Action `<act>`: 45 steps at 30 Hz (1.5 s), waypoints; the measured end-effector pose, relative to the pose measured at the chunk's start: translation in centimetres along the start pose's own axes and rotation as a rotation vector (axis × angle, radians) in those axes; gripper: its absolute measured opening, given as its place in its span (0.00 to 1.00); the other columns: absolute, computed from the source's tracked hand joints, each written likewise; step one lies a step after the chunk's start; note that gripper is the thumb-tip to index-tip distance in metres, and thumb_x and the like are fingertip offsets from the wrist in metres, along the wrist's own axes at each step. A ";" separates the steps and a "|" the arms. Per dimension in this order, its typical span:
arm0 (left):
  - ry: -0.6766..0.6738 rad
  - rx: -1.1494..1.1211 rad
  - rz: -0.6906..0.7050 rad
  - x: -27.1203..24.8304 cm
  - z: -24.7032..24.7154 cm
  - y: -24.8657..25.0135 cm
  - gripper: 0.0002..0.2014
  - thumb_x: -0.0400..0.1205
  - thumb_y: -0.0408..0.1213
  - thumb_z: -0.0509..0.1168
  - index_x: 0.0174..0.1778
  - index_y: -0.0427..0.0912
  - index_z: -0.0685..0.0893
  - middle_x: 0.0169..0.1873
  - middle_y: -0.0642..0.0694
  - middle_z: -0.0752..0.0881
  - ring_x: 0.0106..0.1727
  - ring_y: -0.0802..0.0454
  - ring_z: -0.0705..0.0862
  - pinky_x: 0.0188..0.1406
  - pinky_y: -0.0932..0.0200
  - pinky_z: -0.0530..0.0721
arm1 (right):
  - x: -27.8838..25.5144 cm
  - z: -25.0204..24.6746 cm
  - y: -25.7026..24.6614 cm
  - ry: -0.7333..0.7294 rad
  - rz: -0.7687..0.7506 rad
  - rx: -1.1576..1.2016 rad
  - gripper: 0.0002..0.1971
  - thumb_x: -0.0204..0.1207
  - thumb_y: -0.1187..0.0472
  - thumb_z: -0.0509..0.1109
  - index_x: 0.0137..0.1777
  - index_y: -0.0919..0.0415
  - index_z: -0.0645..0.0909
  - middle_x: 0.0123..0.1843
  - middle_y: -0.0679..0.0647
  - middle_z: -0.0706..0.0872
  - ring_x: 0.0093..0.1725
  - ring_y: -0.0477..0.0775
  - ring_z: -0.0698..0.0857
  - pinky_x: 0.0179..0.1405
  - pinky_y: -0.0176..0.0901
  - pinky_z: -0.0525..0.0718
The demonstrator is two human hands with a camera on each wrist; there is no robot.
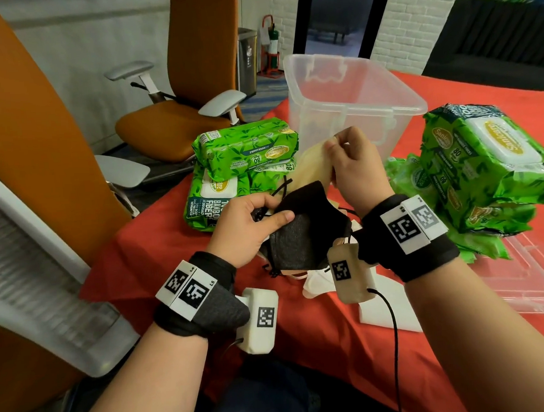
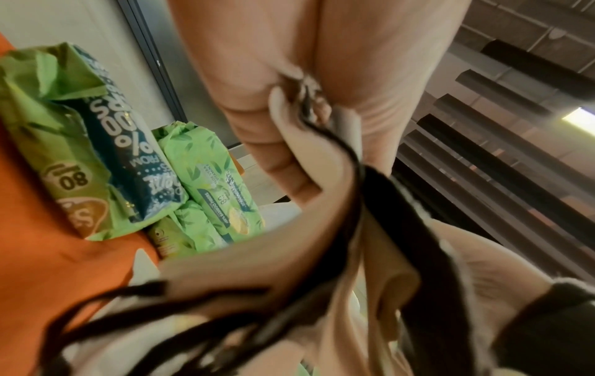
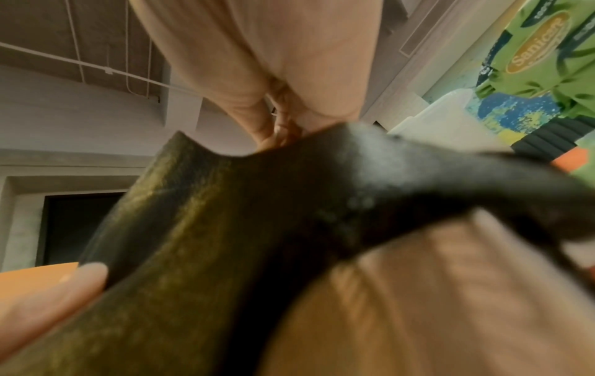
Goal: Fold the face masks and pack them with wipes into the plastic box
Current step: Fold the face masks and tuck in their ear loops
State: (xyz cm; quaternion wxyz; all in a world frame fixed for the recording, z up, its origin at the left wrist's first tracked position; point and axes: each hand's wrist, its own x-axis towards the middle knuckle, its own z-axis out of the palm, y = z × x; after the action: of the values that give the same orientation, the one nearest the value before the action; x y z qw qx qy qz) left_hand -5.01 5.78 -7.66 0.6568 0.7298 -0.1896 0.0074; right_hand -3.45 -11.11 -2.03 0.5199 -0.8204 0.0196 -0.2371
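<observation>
Above the red tabletop, near the empty plastic box, my left hand pinches a limp, featherlight black face mask at its ear-loop edge while my right hand pinches a soft beige mask.

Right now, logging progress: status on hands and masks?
Left hand grips black fabric mask. Right hand pinches beige mask. Clear plastic box open, unobstructed.

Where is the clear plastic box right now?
In the head view the plastic box stands open on the red table, just beyond the right hand, between the two heaps of green wipes packs.
</observation>
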 end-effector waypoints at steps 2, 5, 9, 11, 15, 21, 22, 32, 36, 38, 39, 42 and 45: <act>-0.002 0.008 0.010 0.0 0.0 -0.2 0.09 0.67 0.38 0.76 0.27 0.55 0.83 0.24 0.62 0.82 0.31 0.65 0.77 0.40 0.67 0.76 | -0.2 -0.2 0.0 -0.034 -0.005 0.023 0.10 0.77 0.61 0.62 0.36 0.48 0.69 0.28 0.54 0.75 0.28 0.56 0.73 0.32 0.52 0.74; 0.004 0.001 0.026 0.0 -0.1 -0.3 0.14 0.71 0.26 0.74 0.33 0.52 0.83 0.25 0.65 0.84 0.31 0.71 0.79 0.39 0.74 0.76 | -0.6 -0.8 -0.3 -0.160 -0.035 0.040 0.12 0.72 0.65 0.62 0.37 0.44 0.73 0.28 0.63 0.75 0.25 0.58 0.73 0.26 0.50 0.75; -0.003 -0.023 0.056 0.0 -0.3 0.0 0.15 0.72 0.22 0.72 0.39 0.51 0.84 0.30 0.68 0.86 0.35 0.73 0.82 0.43 0.77 0.76 | -0.6 -1.5 -0.5 -0.360 -0.005 0.077 0.18 0.68 0.73 0.72 0.43 0.46 0.76 0.32 0.58 0.78 0.27 0.53 0.74 0.26 0.42 0.75; -0.004 -0.013 0.066 0.0 -0.4 0.0 0.17 0.72 0.23 0.72 0.41 0.53 0.84 0.32 0.68 0.87 0.38 0.73 0.82 0.45 0.76 0.77 | -0.7 -1.8 -0.5 -0.456 0.007 0.111 0.23 0.61 0.74 0.75 0.47 0.46 0.76 0.35 0.64 0.79 0.31 0.56 0.75 0.31 0.45 0.76; -0.007 -0.008 0.040 -0.1 0.0 -0.3 0.13 0.70 0.31 0.75 0.39 0.56 0.85 0.30 0.65 0.87 0.36 0.69 0.82 0.46 0.72 0.79 | -0.5 -2.0 -0.5 -0.456 0.012 0.144 0.25 0.61 0.83 0.72 0.46 0.52 0.78 0.34 0.61 0.80 0.33 0.56 0.76 0.34 0.45 0.76; -0.059 0.036 0.013 -0.3 0.5 0.0 0.14 0.72 0.26 0.73 0.35 0.53 0.85 0.26 0.65 0.86 0.33 0.70 0.81 0.42 0.72 0.77 | -0.3 -1.0 -1.1 -0.349 -0.019 0.201 0.24 0.62 0.84 0.70 0.45 0.53 0.78 0.28 0.48 0.80 0.25 0.44 0.74 0.26 0.31 0.74; -0.060 0.034 0.004 -0.3 0.5 0.1 0.14 0.72 0.26 0.73 0.35 0.53 0.85 0.26 0.65 0.86 0.33 0.70 0.81 0.41 0.72 0.78 | -0.3 -0.9 -1.1 -0.333 -0.025 0.216 0.23 0.63 0.84 0.70 0.45 0.53 0.78 0.30 0.52 0.80 0.27 0.46 0.75 0.26 0.32 0.74; -0.036 0.073 -0.030 -0.5 0.2 0.3 0.16 0.74 0.25 0.71 0.39 0.55 0.86 0.34 0.57 0.85 0.38 0.62 0.82 0.48 0.65 0.80 | 0.3 0.3 -0.4 -0.198 0.004 0.215 0.19 0.69 0.79 0.69 0.45 0.51 0.77 0.37 0.55 0.79 0.36 0.49 0.77 0.37 0.37 0.77; -0.022 0.091 -0.047 -0.5 -0.1 -0.1 0.18 0.75 0.23 0.68 0.45 0.55 0.86 0.41 0.56 0.87 0.47 0.55 0.85 0.58 0.52 0.81 | -0.2 0.2 -0.5 -0.443 0.008 0.180 0.30 0.64 0.76 0.75 0.60 0.51 0.71 0.46 0.63 0.82 0.41 0.57 0.83 0.44 0.48 0.84; -0.004 0.078 -0.049 -0.5 -0.1 -0.2 0.19 0.76 0.23 0.68 0.46 0.56 0.85 0.42 0.56 0.87 0.49 0.56 0.84 0.61 0.53 0.81 | -0.4 0.3 -0.3 -0.555 -0.019 0.063 0.39 0.60 0.74 0.76 0.66 0.43 0.65 0.41 0.70 0.81 0.37 0.65 0.81 0.39 0.55 0.83; -0.001 0.072 -0.045 -0.4 -0.2 -0.1 0.19 0.76 0.23 0.68 0.46 0.57 0.84 0.43 0.56 0.87 0.49 0.58 0.84 0.62 0.56 0.80 | -0.5 0.3 -0.1 -0.577 -0.028 0.031 0.42 0.61 0.76 0.74 0.68 0.41 0.62 0.36 0.69 0.79 0.34 0.65 0.79 0.34 0.53 0.80; 0.024 0.061 -0.052 -0.4 -0.1 -0.1 0.15 0.76 0.25 0.69 0.50 0.51 0.85 0.45 0.51 0.87 0.48 0.60 0.84 0.58 0.62 0.79 | -0.5 0.2 0.0 -0.488 -0.014 0.007 0.44 0.63 0.80 0.74 0.73 0.46 0.61 0.28 0.63 0.77 0.29 0.57 0.76 0.28 0.43 0.78; 0.039 0.049 -0.066 -0.4 0.0 0.0 0.10 0.76 0.28 0.70 0.50 0.46 0.86 0.42 0.49 0.87 0.41 0.65 0.83 0.52 0.66 0.80 | -0.5 0.2 -0.4 -0.366 0.046 0.089 0.38 0.65 0.77 0.75 0.70 0.51 0.64 0.28 0.55 0.77 0.27 0.53 0.77 0.26 0.36 0.78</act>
State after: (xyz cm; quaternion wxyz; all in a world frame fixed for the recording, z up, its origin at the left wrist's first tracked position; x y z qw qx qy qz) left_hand -5.36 5.88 -7.78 0.6422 0.7513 -0.1524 0.0047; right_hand -3.90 -10.68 -1.95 0.5559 -0.8253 -0.0673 -0.0727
